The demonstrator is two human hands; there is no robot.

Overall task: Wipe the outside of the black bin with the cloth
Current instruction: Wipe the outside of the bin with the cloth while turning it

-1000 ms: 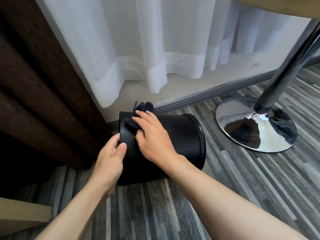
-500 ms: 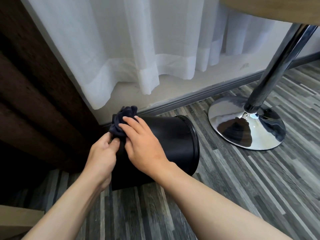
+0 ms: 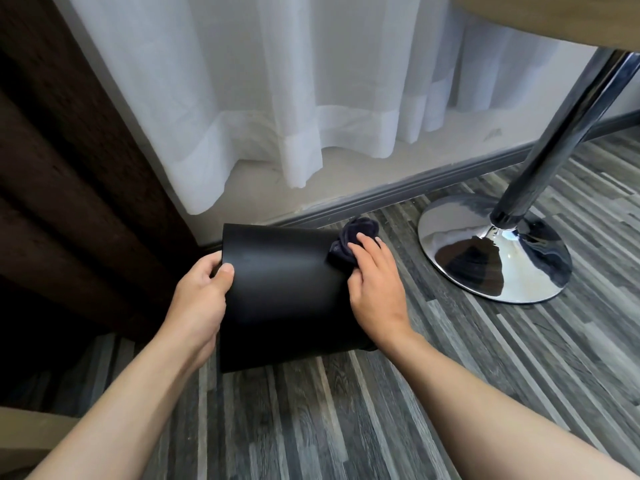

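1. A smooth, round black plastic bin (image 3: pixel 287 299) lies on its side on the grey wood-grain plank floor (image 3: pixel 346 427), its closed base end turned toward 9 o'clock and its mouth end toward 3 o'clock, just in front of the grey skirting board (image 3: pixel 415 188).

2. The left hand (image 3: pixel 201 296) clamps the bin's base edge at 9 o'clock, thumb pressed on the upper wall and fingers curled round the rim out of sight.

3. The right hand (image 3: pixel 375 289) lies palm down at the bin's 3 o'clock end, fingers closed over a crumpled dark navy cloth (image 3: pixel 353 237) and pressing it against the bin's outer wall near the top edge. Part of the cloth bunches up beyond the fingertips at 12 o'clock.

4. Both bare forearms reach in from 6 o'clock.

5. At 3 o'clock of the bin, near but apart from it, stands the mirrored chrome disc base (image 3: pixel 491 251) of a table, its tilted chrome pole (image 3: pixel 561 123) rising to a pale wooden top (image 3: pixel 571 19) at 1 o'clock.

6. A sheer white curtain (image 3: pixel 277 98) hangs along the wall at 12 o'clock; a heavy dark brown drape (image 3: pixel 62 168) fills 10 o'clock.
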